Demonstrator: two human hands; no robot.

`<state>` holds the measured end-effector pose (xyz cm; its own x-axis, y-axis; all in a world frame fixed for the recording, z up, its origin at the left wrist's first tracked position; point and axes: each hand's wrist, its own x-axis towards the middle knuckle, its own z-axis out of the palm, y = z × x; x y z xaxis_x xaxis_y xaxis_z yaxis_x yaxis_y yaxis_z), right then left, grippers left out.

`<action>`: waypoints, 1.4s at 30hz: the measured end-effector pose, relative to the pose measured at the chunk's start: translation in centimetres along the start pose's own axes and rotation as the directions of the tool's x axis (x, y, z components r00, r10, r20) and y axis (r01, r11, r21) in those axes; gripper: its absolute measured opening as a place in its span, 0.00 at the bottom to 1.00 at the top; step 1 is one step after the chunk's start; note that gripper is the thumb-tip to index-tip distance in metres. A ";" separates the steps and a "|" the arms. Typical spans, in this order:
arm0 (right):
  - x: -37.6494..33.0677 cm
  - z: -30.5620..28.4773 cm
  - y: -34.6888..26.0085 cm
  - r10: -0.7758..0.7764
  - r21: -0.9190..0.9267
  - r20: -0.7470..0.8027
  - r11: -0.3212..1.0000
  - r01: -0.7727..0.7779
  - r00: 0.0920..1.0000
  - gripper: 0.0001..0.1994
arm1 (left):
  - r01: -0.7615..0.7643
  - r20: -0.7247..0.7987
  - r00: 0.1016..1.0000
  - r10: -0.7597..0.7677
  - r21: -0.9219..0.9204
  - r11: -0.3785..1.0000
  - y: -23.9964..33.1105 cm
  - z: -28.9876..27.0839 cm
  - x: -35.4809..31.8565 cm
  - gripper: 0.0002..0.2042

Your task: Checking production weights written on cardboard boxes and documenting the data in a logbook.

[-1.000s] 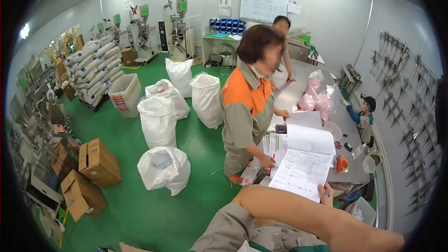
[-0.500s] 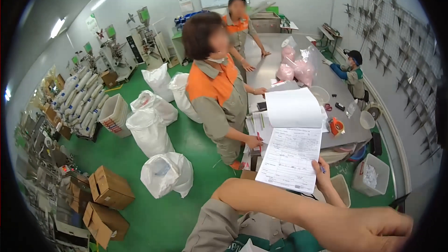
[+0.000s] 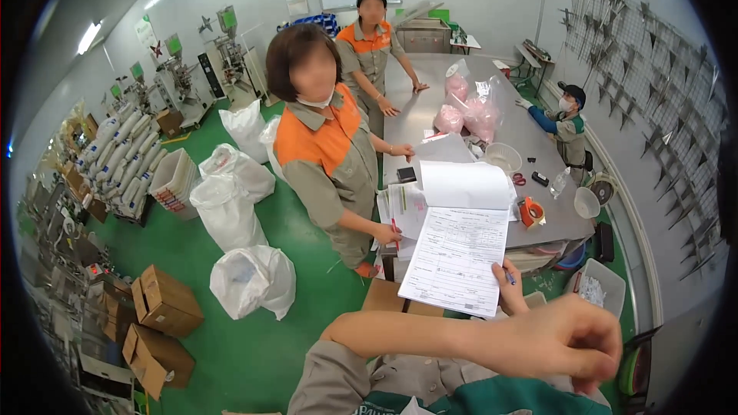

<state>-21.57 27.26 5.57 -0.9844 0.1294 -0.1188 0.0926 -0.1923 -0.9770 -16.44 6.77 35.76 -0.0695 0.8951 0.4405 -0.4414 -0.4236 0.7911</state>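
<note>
My right hand (image 3: 510, 286) grips the lower right edge of a stack of printed forms (image 3: 453, 261), with a blue pen (image 3: 509, 277) between its fingers. The top sheet (image 3: 466, 184) is folded back, white side up, over the table's near edge. Across my front reaches my left forearm; my left hand (image 3: 573, 338) hangs in the air at the lower right, wrist bent and fingers curled, with no object showing in it. A co-worker in an orange and grey shirt (image 3: 319, 138) stands at the left, one hand on papers (image 3: 407, 207), the other holding a red pen (image 3: 395, 230).
On the steel table (image 3: 415, 100) are clear bags of pink material (image 3: 480, 111), a tape dispenser (image 3: 530, 212), scissors (image 3: 519, 179) and a clear bowl (image 3: 503, 157). Two more people stand around it. White sacks (image 3: 254, 280) and cardboard boxes (image 3: 165, 300) occupy the green floor.
The view has shifted, so most things appear farther left. My left hand has come leftward, nearer the forms. The co-worker's head has turned toward me. My right hand still holds the forms.
</note>
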 end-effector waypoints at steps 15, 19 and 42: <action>0.7 -2.8 1.3 -0.015 -0.111 0.058 0.994 0.021 0.998 0.19 | -0.072 -0.932 0.357 0.061 0.037 0.997 -16.2 -10.2 -13.9 0.14; 1.4 -1.7 -1.0 0.030 -0.023 0.108 0.999 -0.028 0.994 0.19 | -0.081 -0.973 0.002 0.231 0.230 0.970 -15.4 -12.8 -18.4 0.13; -0.8 1.3 -3.0 0.226 -0.183 0.664 0.973 -0.138 0.712 0.19 | -0.342 -0.956 -0.262 0.134 0.222 0.913 -18.5 -16.6 -27.9 0.26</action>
<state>-21.23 26.48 8.78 -0.7797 -0.5975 -0.1873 0.2532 -0.0272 -0.9670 -21.22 -8.00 1.79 -0.8962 -0.1577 -0.4146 -0.1805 -0.7242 0.6656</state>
